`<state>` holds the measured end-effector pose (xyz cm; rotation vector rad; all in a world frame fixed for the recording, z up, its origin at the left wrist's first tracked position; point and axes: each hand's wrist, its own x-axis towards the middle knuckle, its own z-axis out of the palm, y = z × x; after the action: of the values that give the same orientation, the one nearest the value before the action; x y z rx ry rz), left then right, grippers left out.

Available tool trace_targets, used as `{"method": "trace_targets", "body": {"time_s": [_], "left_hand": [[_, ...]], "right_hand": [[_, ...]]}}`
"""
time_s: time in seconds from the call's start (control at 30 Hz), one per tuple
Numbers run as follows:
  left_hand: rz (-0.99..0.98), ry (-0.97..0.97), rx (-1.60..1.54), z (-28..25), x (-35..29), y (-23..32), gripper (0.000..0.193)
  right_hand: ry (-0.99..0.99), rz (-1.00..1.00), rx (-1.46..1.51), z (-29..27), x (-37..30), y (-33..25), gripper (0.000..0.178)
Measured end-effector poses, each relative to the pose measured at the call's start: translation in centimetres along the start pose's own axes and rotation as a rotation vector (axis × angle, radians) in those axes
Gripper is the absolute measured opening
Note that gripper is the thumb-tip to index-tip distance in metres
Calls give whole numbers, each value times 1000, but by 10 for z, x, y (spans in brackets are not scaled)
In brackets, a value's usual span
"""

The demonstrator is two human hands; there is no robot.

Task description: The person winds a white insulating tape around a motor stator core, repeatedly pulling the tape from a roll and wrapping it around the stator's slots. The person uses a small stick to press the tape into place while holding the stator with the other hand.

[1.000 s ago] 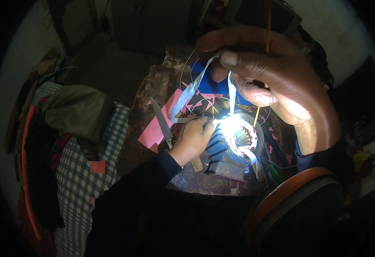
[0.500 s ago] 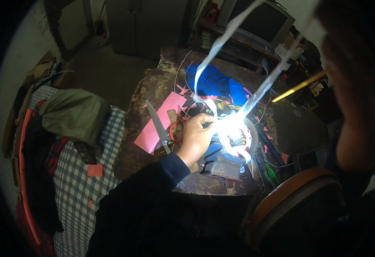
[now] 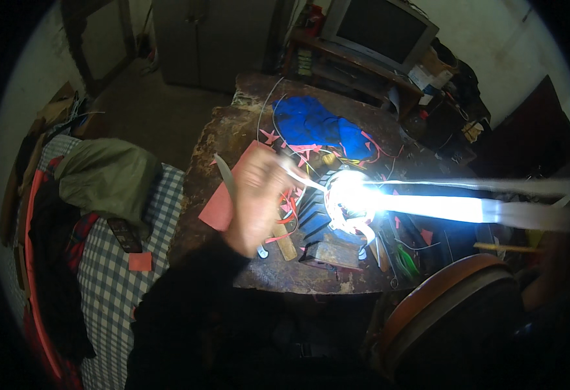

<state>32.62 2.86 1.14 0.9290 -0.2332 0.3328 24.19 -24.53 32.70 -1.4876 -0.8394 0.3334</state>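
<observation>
On the worn table stands an electric motor housing (image 3: 317,211) with dark fins. Its round open end, with coil windings (image 3: 353,224), glares under bright light. My left hand (image 3: 255,195), smeared by motion, is left of the motor, its fingers closed on a white tape (image 3: 300,174) running to the housing. Two long strips of the same tape (image 3: 441,207) stretch from the motor to the right edge. There my right hand (image 3: 550,263) is dark and blurred, its fingers hidden. A thin yellow stick (image 3: 509,247) lies beside it.
Pink card (image 3: 216,208), a knife (image 3: 225,177), red-handled scissors (image 3: 291,208) and a blue cloth (image 3: 317,123) lie around the motor. An orange-rimmed round object (image 3: 447,292) stands close at lower right. A checked bed cover (image 3: 112,292) is at left, a television (image 3: 382,32) behind.
My left hand has drawn back leftward from the motor with the tape. My right hand has swung down from upper right, and the long tape strips now run sideways instead of upward.
</observation>
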Motion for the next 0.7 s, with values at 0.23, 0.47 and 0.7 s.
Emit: {"method": "trace_targets", "body": {"time_s": [0.23, 0.47, 0.7], "left_hand": [[432, 468, 1203, -141, 4, 199, 15], [172, 819, 1654, -300, -73, 299, 30], [-304, 923, 1889, -389, -121, 324, 44]], "right_hand": [[114, 599, -205, -6, -22, 129, 43], [115, 943, -174, -56, 32, 269, 30], [-79, 553, -117, -56, 65, 322, 14]]}}
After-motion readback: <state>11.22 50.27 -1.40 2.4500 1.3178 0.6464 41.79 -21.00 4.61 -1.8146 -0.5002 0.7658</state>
